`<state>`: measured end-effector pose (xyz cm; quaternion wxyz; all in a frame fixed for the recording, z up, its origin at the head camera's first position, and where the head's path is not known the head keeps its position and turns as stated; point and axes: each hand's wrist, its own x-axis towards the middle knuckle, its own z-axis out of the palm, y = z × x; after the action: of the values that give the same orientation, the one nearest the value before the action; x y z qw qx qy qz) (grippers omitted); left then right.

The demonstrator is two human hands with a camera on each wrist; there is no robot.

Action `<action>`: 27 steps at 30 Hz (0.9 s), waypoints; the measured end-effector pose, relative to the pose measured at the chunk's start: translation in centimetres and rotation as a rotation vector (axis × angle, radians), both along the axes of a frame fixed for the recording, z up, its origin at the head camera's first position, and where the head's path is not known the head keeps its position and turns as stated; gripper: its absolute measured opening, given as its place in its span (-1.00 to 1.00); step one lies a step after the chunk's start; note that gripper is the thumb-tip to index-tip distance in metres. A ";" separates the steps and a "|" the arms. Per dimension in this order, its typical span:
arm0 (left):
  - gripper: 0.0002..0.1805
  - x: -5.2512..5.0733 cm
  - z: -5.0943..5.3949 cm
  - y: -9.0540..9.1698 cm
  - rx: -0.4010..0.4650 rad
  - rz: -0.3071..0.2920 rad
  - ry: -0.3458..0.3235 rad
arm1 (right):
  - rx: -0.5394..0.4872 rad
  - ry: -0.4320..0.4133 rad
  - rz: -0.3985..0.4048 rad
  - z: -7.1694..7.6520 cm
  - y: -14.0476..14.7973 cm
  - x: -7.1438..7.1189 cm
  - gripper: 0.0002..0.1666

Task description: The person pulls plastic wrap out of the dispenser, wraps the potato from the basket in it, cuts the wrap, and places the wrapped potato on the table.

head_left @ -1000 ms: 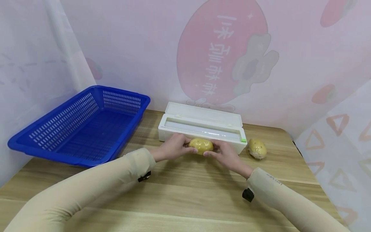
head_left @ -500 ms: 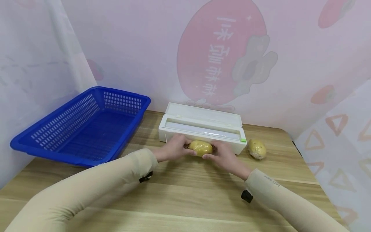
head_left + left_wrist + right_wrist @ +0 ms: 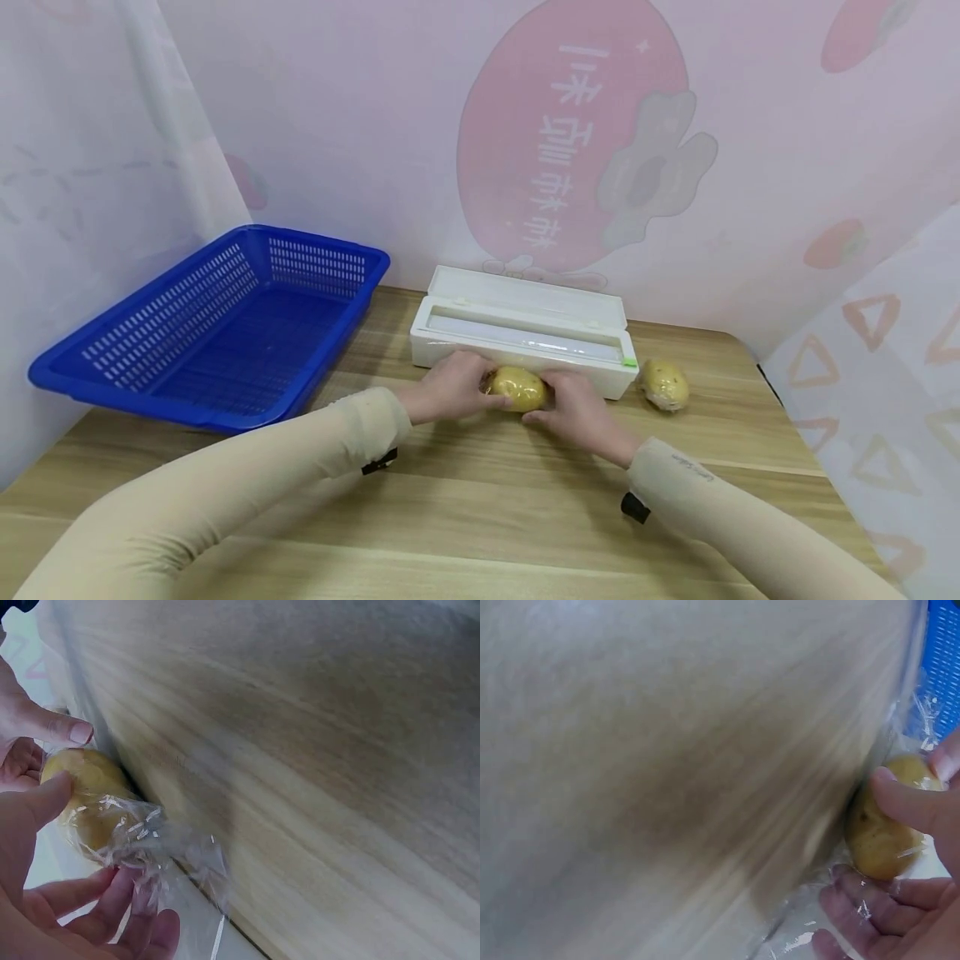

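Note:
A yellow potato (image 3: 517, 387) with clear plastic film around it is between both hands, just before the white cling film dispenser (image 3: 517, 333), whose lid stands raised. My left hand (image 3: 453, 389) grips its left end, the thumb on the potato and the fingers under loose film (image 3: 176, 855) in the left wrist view. At the other end my right hand (image 3: 579, 415) holds it. In the right wrist view that thumb lies across the potato (image 3: 881, 840), and film covers the fingers below. The potato's far side is hidden.
A blue plastic basket (image 3: 322, 375) with slotted walls stands at the left. Another film-wrapped potato (image 3: 665, 385) lies right of the dispenser, near its green slider (image 3: 629, 362). A printed cloth (image 3: 360, 125) hangs behind the wooden table (image 3: 480, 517).
The potato has come slightly nearer to me and turned a little between the hands. My right hand has shifted slightly left and closer to me. The basket and dispenser are unmoved.

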<state>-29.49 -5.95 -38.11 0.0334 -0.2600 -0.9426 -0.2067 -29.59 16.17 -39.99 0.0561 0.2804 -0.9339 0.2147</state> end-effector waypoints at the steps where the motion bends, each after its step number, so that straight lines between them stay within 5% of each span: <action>1: -0.60 0.1 0.0 0.1 -0.005 0.011 0.004 | -0.006 -0.004 0.000 0.1 0.2 0.1 -0.36; 5: -0.46 0.4 -0.2 0.3 -0.001 0.055 0.017 | -0.099 0.045 -0.018 0.8 1.6 0.8 -0.41; 10: -0.46 0.8 0.0 0.5 0.040 0.082 0.005 | -0.342 0.344 0.003 1.7 4.9 0.4 -0.58; 12: -0.48 0.8 0.1 0.5 0.052 0.084 0.007 | -0.399 0.401 -0.020 2.1 6.5 0.0 -0.53; 14: -0.48 0.8 0.3 0.6 0.059 0.084 0.010 | -0.423 0.356 -0.083 2.5 8.1 -0.5 -0.44; 21: -0.47 0.9 0.7 0.8 0.066 0.088 0.007 | -0.492 -0.087 -0.157 2.4 12.4 -2.4 -0.27; 27: -0.40 1.1 0.8 1.0 0.078 0.082 0.006 | -0.470 -0.217 -0.165 1.8 13.0 -3.1 -0.25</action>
<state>-28.40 -4.92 -37.29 0.0550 -0.2202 -0.9436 -0.2409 -32.66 29.20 -38.22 0.0364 0.1578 -0.8786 0.4492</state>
